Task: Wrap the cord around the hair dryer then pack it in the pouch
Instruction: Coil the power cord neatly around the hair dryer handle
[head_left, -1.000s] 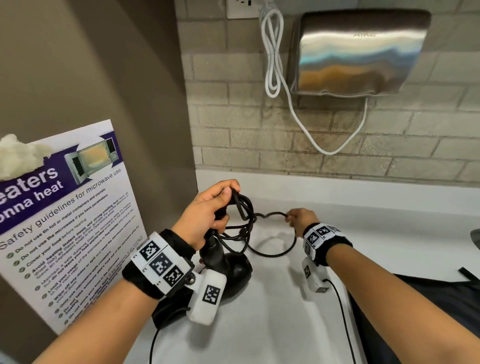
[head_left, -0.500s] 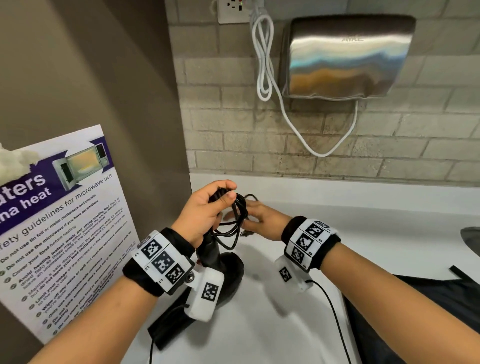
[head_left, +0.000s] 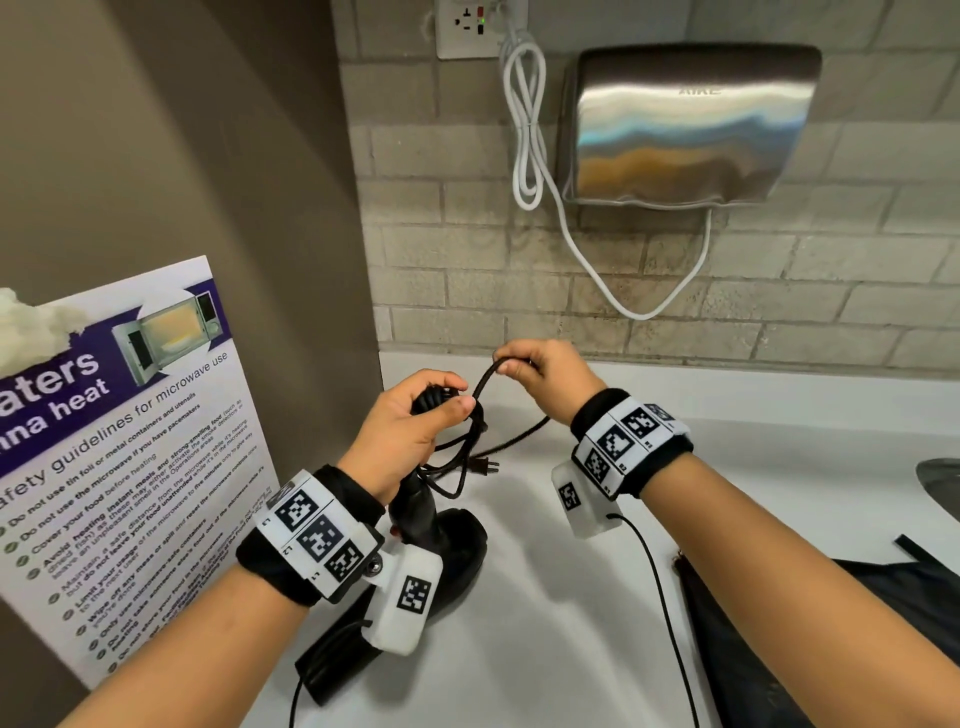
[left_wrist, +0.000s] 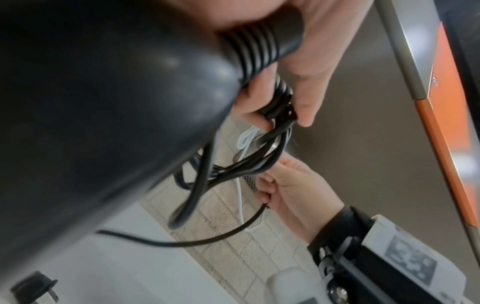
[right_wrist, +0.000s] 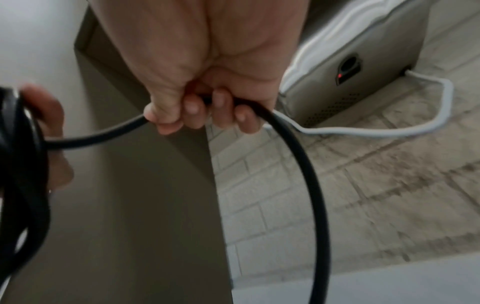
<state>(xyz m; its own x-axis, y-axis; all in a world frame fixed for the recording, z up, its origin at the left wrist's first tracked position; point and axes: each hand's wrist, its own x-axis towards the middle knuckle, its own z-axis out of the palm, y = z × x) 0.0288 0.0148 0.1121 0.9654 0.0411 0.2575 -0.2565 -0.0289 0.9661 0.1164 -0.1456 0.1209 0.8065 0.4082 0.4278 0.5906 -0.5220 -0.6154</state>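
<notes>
Two hands at work over a white counter (head_left: 571, 597). Left hand (head_left: 410, 431) is wrapped round the top of the black hair dryer (head_left: 441, 535) handle, thumb pinning several loops of the black cord (head_left: 480, 384) against it; the dryer stands handle-up, its body resting on the counter under the left wrist. Loose loops hang from the left hand's grip. Right hand (head_left: 550, 374), raised just beside and above the left, has its fingers (right_wrist: 192, 111) curled tight round a free run of cord that arcs across from the coil. The plug (head_left: 485, 465) lies on the counter below the hands. A dark pouch (head_left: 769, 623) lies flat at right, under the right forearm, well apart from the dryer. Behind: brick wall, steel hand dryer (head_left: 685, 124) with white cable (head_left: 524, 130), microwave safety poster (head_left: 130, 441) leaning left.
</notes>
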